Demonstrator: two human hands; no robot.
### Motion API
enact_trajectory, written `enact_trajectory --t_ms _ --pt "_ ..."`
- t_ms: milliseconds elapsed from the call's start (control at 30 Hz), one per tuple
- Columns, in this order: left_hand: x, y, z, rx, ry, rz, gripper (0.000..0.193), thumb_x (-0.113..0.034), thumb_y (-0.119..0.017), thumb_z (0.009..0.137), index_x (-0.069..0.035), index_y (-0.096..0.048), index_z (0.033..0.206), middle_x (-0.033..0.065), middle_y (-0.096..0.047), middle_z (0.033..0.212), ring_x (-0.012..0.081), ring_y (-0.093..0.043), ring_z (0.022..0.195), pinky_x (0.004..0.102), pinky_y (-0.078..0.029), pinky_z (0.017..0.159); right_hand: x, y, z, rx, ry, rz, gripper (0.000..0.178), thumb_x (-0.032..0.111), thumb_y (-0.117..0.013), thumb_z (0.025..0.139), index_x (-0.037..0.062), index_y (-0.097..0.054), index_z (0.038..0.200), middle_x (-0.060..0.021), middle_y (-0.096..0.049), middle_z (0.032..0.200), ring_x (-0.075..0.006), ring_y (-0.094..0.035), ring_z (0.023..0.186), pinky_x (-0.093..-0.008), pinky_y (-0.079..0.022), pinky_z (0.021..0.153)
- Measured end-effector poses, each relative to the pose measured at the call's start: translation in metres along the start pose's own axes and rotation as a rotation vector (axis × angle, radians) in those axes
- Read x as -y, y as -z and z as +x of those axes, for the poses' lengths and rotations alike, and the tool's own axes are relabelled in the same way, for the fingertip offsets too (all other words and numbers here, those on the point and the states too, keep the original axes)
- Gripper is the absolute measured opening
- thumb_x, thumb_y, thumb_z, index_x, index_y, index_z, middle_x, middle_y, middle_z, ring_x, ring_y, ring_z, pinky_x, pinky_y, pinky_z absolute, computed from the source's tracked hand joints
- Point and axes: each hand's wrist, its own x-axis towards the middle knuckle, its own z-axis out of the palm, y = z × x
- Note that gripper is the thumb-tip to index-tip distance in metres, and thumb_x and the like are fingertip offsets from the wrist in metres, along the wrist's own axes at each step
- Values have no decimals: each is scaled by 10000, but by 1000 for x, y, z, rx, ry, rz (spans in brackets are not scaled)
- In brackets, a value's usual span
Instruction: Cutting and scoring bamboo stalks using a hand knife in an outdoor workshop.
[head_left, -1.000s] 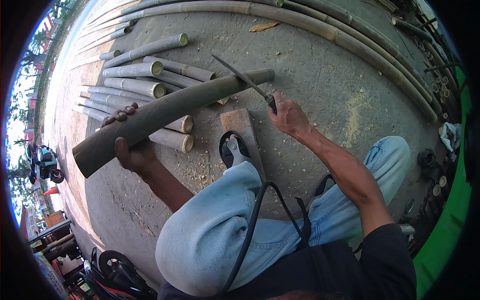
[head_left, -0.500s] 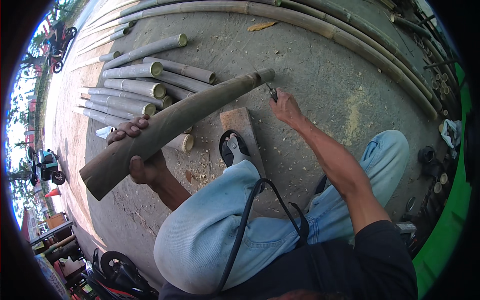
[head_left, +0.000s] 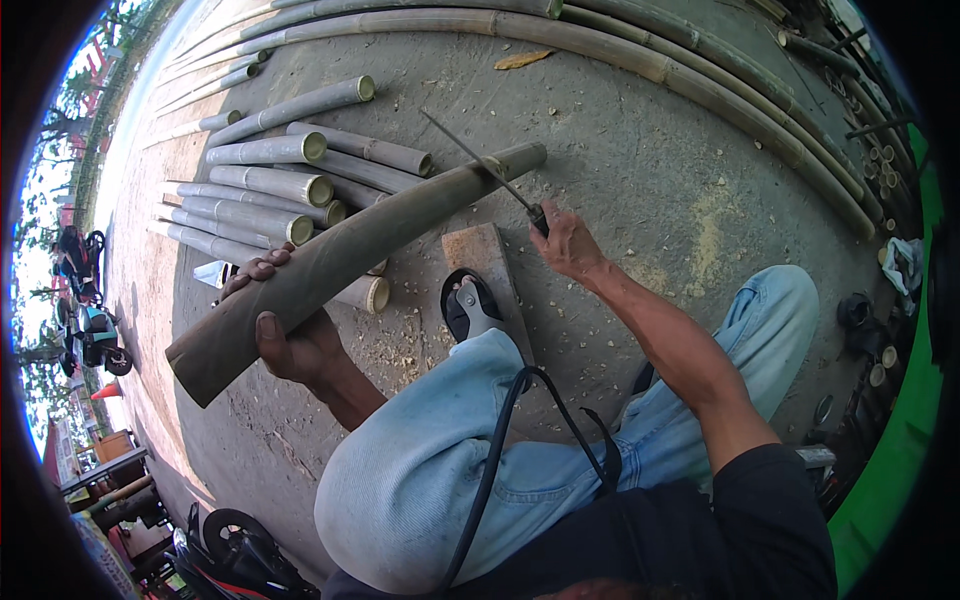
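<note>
Left hand (head_left: 290, 345) wraps around the thick end of a bamboo pole (head_left: 350, 265), lifting it so the far end rests slanted over a wooden block (head_left: 485, 270) just beyond the sandalled foot (head_left: 470, 305). Right hand (head_left: 565, 245) grips a saw (head_left: 480, 170), blade laid across the pole's far end. Beyond the left hand lie cut bamboo lengths (head_left: 270, 185) on the concrete ground (head_left: 650, 180).

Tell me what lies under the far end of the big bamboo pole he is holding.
Under the far end of the bamboo pole a wooden block shows on the concrete, with sawdust beside it. The saw crosses on top. Whether the pole rests on the block is hidden.
</note>
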Motion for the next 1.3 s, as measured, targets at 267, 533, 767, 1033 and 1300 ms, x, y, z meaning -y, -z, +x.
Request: enact_trajectory --t_ms 267,533,767,1033,1300 --pt "-2 -13 -5 -136 26 20 509 -244 -686 813 -55 -523 1257 130 -596 1108 337 -589 1145 532 -367 1149 11 -3 -12 -29 -89 -9 291 166 -660 915 -38 -502 1048 -265 -644 733 -478 -678 759 -528 -535 649" --pt "0 -2 -8 -200 40 -14 510 -221 -684 820 -52 -506 1268 133 -588 1113 339 -578 1171 520 -376 1143 29 11 -5 32 -117 74 303 153 -654 914 -67 -514 1069 -290 -651 757 -482 -682 780 -540 -535 659" --pt "-1 -1 -9 -237 40 -28 495 -197 -670 827 -46 -500 1267 141 -587 1126 341 -581 1168 514 -388 1131 22 7 -5 64 -124 48 309 152 -655 909 -69 -518 1075 -284 -658 758 -479 -690 786 -519 -552 662" --pt "-1 -10 -12 -280 57 -35 464 -196 -655 858 -18 -504 1259 150 -596 1132 323 -588 1155 493 -421 1101 16 -8 -13 -26 -204 35 296 147 -652 916 -65 -516 1071 -227 -648 693 -454 -688 698 -505 -547 597" --pt "5 -10 -10 -439 82 106 558 -264 -729 889 25 -509 1312 165 -614 1158 279 -593 1154 439 -426 1100 5 -6 -6 -60 -283 93 279 171 -651 919 -60 -545 1033 -287 -661 780 -490 -678 773 -551 -538 666"
